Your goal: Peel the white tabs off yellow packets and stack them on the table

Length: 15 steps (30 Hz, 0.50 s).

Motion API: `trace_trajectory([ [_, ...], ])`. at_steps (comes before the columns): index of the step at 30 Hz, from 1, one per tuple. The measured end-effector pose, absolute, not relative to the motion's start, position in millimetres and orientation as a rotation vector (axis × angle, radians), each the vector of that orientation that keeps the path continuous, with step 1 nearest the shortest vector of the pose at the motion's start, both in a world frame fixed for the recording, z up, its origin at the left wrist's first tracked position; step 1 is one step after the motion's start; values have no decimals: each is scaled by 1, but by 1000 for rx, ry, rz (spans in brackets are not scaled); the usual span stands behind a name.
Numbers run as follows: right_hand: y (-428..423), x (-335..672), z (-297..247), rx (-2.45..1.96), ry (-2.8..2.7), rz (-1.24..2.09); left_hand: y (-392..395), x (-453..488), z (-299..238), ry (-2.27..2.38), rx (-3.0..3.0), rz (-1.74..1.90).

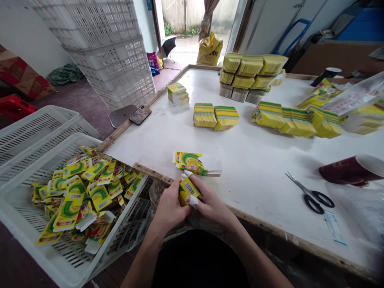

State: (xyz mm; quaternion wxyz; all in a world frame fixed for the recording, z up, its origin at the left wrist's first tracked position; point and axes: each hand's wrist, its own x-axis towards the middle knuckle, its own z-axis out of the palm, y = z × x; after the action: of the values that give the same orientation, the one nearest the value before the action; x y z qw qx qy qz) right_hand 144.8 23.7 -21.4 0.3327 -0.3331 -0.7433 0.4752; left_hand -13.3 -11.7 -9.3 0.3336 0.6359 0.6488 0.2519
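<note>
Between my two hands, just over the table's front edge, is a small yellow carton (190, 188) with a barcode facing up. My left hand (170, 206) grips its left side. Fingers of my right hand (210, 200), with white wraps on the thumb and a fingertip, close round its right side. Right beyond my fingers, a short stack of flat printed cartons (192, 162) lies on the white table (255, 176). To my left, a white plastic crate (99, 256) holds many yellow-green cartons (69, 212), lying in a loose heap.
Bundles of flat cartons (216, 116) stand mid-table, with taller stacks (252, 72) behind. Scissors (312, 196) and a dark red mug (351, 170) lie on the right. A phone (140, 115) rests at the left edge. Stacked white crates (105, 52) rise beyond it.
</note>
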Motion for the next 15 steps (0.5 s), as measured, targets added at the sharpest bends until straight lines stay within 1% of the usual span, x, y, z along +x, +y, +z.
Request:
trace_trajectory([
  [4, 22, 148, -19, -846, -1986, 1206, -10, -15, -6, 1619, 1653, 661],
  [7, 21, 147, -21, -867, -1994, 1171, -10, -14, -4, 1658, 1689, 632],
  [10, 22, 147, -26, -873, -1933, 1206, -12, -11, -5, 1746, 1740, 646],
  [15, 23, 152, -30, -843, -1838, 1208, -15, -7, -8, 1800, 1742, 818],
])
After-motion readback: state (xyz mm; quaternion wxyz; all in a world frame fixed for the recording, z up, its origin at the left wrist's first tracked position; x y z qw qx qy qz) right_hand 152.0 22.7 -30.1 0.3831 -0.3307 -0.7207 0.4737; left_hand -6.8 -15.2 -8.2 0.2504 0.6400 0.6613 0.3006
